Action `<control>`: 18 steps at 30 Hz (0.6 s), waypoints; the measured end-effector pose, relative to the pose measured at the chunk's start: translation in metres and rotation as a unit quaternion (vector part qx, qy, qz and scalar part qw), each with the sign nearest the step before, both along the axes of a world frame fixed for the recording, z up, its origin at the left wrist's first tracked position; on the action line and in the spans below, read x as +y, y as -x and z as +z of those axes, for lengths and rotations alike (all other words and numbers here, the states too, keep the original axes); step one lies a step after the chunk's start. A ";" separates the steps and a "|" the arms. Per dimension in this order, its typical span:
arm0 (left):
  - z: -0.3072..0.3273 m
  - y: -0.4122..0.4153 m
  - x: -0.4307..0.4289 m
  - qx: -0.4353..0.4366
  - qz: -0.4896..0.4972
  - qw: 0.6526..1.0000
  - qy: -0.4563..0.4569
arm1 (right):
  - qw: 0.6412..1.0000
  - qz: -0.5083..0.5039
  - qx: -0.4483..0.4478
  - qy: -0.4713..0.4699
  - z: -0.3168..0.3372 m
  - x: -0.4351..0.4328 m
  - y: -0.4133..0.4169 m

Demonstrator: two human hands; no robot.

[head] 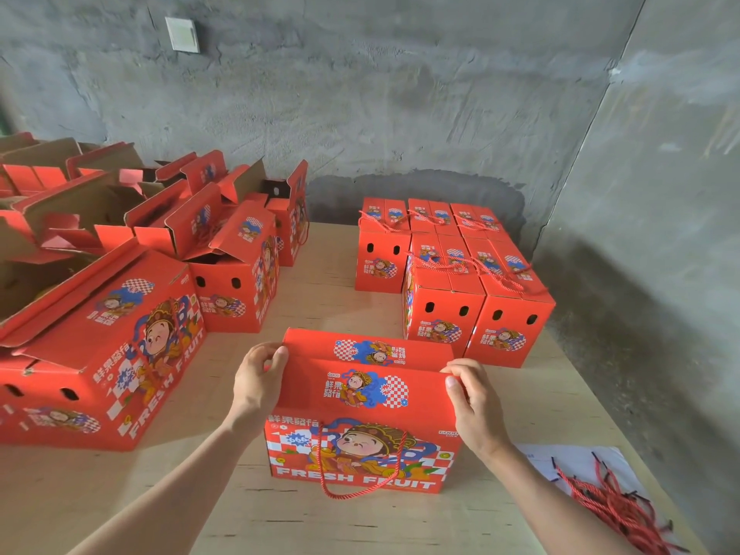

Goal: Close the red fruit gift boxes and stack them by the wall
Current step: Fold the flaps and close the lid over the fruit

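Box (362, 454) | L hand (256, 380) & R hand (474, 402) pinch top flap (312, 388) ends

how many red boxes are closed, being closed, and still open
closed boxes on the right: 5
box gripped at its top flaps by left hand and right hand: 1
open boxes on the left: at least 4, others overlap or are cut off
total: at least 10

Printed cardboard box (362, 414), pale wooden table (280, 514), rough concrete wall (400, 94).
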State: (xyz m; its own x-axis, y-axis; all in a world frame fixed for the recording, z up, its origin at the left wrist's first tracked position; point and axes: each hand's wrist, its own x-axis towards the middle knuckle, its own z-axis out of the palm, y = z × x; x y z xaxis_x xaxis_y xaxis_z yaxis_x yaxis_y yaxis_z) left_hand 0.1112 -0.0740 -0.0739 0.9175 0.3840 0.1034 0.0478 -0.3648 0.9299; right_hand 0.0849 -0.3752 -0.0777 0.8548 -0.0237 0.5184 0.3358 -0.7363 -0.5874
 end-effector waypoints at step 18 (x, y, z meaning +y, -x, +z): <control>0.004 0.000 -0.002 0.076 -0.032 0.992 0.091 | 0.982 -0.053 0.144 -0.107 0.007 0.005 -0.020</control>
State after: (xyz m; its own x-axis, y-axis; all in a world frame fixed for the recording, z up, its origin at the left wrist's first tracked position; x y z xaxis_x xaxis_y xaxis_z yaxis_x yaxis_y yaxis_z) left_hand 0.1112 -0.0758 -0.0695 0.9401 0.3246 -0.1045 0.1755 -0.1979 0.9644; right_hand 0.1053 -0.3700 -0.0705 0.9521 -0.2031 0.2285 0.0607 -0.6068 -0.7925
